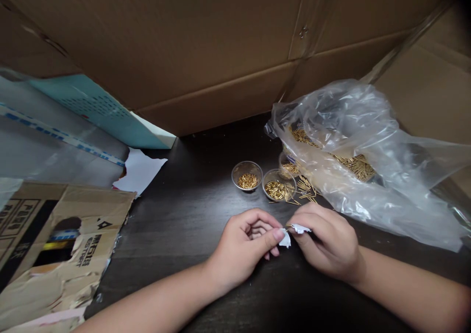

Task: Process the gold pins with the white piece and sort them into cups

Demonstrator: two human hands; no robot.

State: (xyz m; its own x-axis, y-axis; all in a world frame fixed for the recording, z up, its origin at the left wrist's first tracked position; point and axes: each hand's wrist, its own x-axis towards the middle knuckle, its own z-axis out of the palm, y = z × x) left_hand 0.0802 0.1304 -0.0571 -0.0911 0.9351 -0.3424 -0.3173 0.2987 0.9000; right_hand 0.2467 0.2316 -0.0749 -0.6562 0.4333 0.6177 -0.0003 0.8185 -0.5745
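My left hand pinches a small white scrap, like paper or tape, between thumb and forefinger, the other fingers curled behind. Close beside it, my right hand is closed on another white scrap and a thin gold-coloured pin. The pin's tip points at the left fingertips; whether it touches them I cannot tell. Just beyond the hands stand a clear cup of tiny gold parts, a second clear cup of short gold pieces and a third clear cup, partly behind the bag. Loose gold pins lie beside them.
A crumpled clear plastic bag with many gold pins spreads over the right of the dark table. Cardboard walls rise behind and at right. At left are torn cardboard, white paper and a light-blue box.
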